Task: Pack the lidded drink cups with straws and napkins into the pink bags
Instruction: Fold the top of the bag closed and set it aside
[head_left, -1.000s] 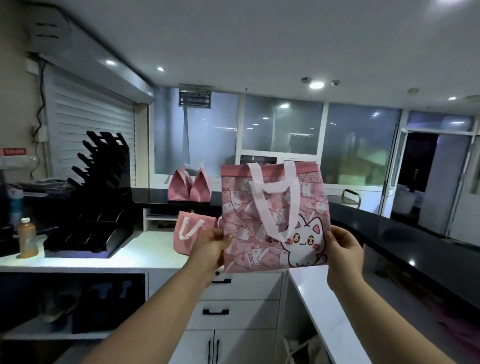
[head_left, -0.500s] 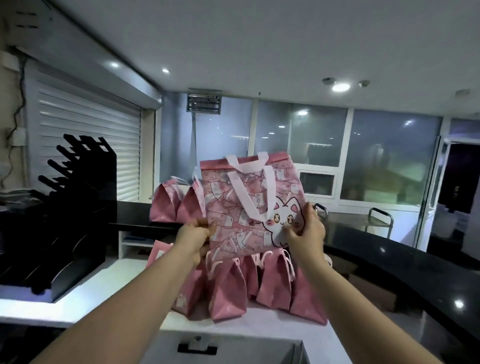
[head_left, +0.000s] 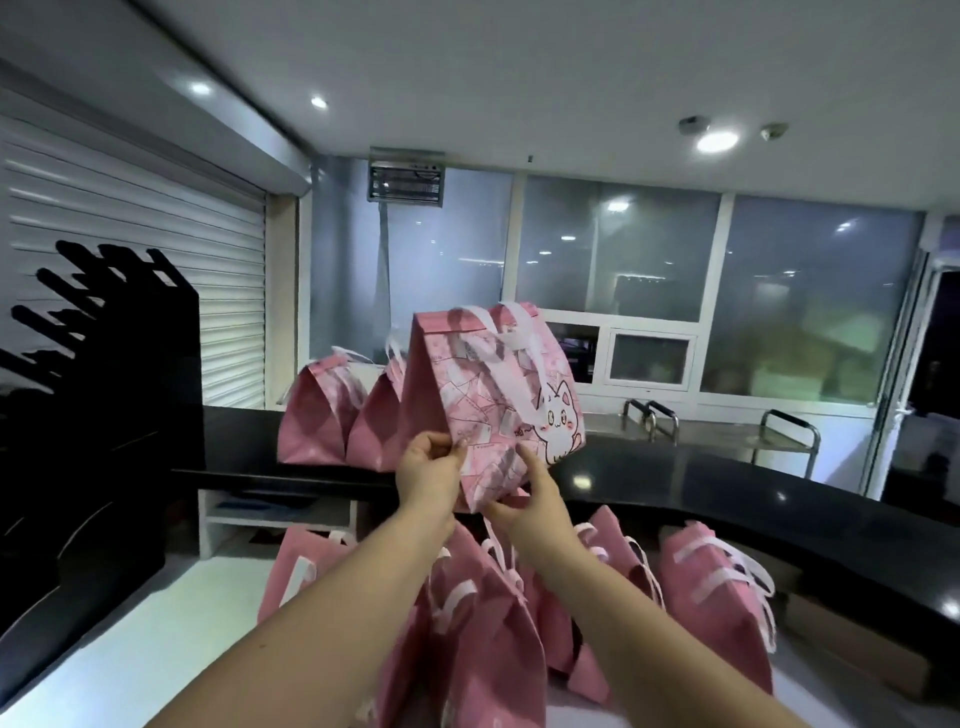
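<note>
A pink bag with a white cat print and pale handles (head_left: 488, 395) is held up in the air above the black upper counter (head_left: 727, 483). My left hand (head_left: 428, 467) pinches its lower left corner. My right hand (head_left: 535, 493) holds the bag's bottom edge from below with fingers spread along it. The bag is turned so its side panel faces left. No cups, straws or napkins show.
Two pink bags (head_left: 311, 410) stand on the black counter behind the held one. Several more pink bags (head_left: 711, 582) stand on the white lower counter (head_left: 130, 639). A black rack (head_left: 98, 395) fills the left side. A shelf niche (head_left: 280, 514) sits under the counter.
The view moved closer to the counter. The held bag has gone from flat and face-on to opened out and turned, and my right hand has slid from its right edge down to its bottom.
</note>
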